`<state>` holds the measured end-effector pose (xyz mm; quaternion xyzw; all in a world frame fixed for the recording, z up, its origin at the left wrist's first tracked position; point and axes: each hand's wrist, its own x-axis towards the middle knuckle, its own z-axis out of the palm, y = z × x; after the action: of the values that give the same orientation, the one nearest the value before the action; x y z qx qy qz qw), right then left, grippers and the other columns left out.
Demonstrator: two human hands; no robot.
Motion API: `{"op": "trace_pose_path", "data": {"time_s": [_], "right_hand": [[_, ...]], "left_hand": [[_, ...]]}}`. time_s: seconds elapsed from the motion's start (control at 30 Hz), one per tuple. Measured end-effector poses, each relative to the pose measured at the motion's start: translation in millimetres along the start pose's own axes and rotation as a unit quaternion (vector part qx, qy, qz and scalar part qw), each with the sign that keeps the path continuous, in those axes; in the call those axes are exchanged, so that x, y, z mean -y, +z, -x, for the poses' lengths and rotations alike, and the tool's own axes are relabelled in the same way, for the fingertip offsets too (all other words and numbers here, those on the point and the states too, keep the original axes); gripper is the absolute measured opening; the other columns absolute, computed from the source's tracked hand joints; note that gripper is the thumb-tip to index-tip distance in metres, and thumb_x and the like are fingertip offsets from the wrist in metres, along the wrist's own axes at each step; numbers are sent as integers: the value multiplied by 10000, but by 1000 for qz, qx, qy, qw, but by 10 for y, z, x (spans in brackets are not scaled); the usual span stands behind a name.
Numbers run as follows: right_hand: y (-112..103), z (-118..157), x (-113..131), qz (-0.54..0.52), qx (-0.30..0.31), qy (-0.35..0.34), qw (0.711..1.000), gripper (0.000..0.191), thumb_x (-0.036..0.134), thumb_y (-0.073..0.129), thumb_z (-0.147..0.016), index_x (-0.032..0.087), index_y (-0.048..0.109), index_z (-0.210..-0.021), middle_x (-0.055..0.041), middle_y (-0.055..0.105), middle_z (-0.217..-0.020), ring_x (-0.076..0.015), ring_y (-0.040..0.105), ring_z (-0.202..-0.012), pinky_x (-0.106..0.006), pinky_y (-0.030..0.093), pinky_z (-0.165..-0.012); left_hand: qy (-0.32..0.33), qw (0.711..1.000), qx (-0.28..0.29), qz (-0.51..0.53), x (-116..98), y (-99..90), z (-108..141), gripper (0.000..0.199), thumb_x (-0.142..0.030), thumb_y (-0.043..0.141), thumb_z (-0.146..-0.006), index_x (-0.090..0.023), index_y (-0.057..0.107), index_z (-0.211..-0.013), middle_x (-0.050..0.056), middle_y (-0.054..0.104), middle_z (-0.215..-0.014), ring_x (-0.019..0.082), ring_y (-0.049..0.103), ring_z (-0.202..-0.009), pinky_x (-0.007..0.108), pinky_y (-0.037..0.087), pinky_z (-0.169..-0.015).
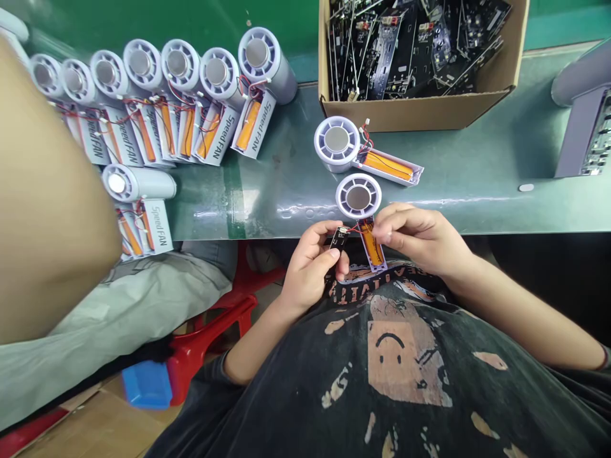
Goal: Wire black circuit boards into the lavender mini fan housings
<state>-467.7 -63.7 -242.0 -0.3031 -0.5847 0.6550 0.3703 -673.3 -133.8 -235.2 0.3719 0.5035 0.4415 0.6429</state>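
Observation:
My left hand (316, 262) is closed on a small black circuit board (339, 237), its thumb across the board's face. Red wires run from a white connector at the board's top to a fan unit (358, 196) at the bench edge. That fan's open handle, with an orange battery (372, 243) inside, points toward my body. My right hand (420, 236) is beside the battery, thumb and fingertips pinched close to the wires; what they hold, if anything, is hidden. Just behind stands another fan unit (337, 141) with its battery handle open.
A cardboard box (415, 114) full of black circuit boards stands at the back. Several fan units (217, 71) line the left, near a co-worker's arm (48, 210). At right are a grey fan part (577, 121) and a small white piece (526, 187). A red stool (205, 337) is below.

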Motion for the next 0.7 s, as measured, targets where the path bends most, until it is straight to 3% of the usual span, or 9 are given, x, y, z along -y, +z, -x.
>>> {"op": "trace_pose_path", "data": {"time_s": [0.13,0.2,0.3,0.37,0.43,0.5,0.6,0.7], "right_hand": [[39,-40,41,56,32,-78,995,122,162,621,-906,216,728,-880,-30,675,-947,-137,655,-884,-314,555,-792],[68,-43,46,77,2,-67,995,106,145,615,-902,210,695,-925,-18,676,-903,-132,651,-850,-305,544,-776],[134,-35,44,64,-52,-21,996,194,148,610,-882,206,575,-1064,12,637,-825,-109,615,-719,-250,516,-645],[185,-33,57,81,-54,-8,995,270,129,606,-853,209,495,-1085,37,606,-789,-81,553,-609,-208,462,-551],[230,-40,94,141,-42,-10,989,284,95,601,-818,210,466,-1039,53,584,-763,-62,491,-546,-192,418,-512],[261,-53,145,218,-34,-27,975,271,62,589,-790,206,467,-984,58,566,-735,-64,466,-542,-202,401,-525],[283,-72,205,311,-18,-74,947,239,33,562,-773,196,482,-929,44,561,-716,-88,469,-585,-234,396,-576],[284,-73,208,329,-10,-85,940,214,35,552,-771,193,496,-905,37,568,-712,-99,473,-595,-243,399,-591]], "left_hand": [[9,999,-13,-51,18,-6,-5,293,-194,483,-897,-239,486,-1187,-52,558,-654,92,546,-477,200,474,-441],[49,990,-40,-129,29,-17,-2,324,-171,481,-907,-262,491,-1217,-16,610,-823,77,551,-516,197,486,-456],[148,948,-58,-275,8,-36,1,389,-134,476,-919,-294,496,-1273,61,546,-1225,88,614,-703,241,560,-578],[216,903,-37,-370,-43,-39,-5,410,-123,491,-919,-300,507,-1288,79,479,-1329,160,631,-949,332,597,-760],[259,860,-14,-440,-109,-29,-20,392,-135,528,-914,-295,531,-1272,80,477,-1329,231,558,-1163,424,562,-923],[272,837,-11,-474,-167,-8,-38,316,-163,556,-915,-278,575,-1209,81,477,-1321,261,500,-1251,464,522,-996],[270,829,-24,-489,-211,25,-60,162,-194,574,-918,-239,630,-1063,88,476,-1314,271,492,-1267,455,520,-997],[260,828,-35,-495,-221,43,-69,84,-200,568,-923,-217,632,-974,91,497,-1298,265,513,-1244,453,510,-1008]]}}
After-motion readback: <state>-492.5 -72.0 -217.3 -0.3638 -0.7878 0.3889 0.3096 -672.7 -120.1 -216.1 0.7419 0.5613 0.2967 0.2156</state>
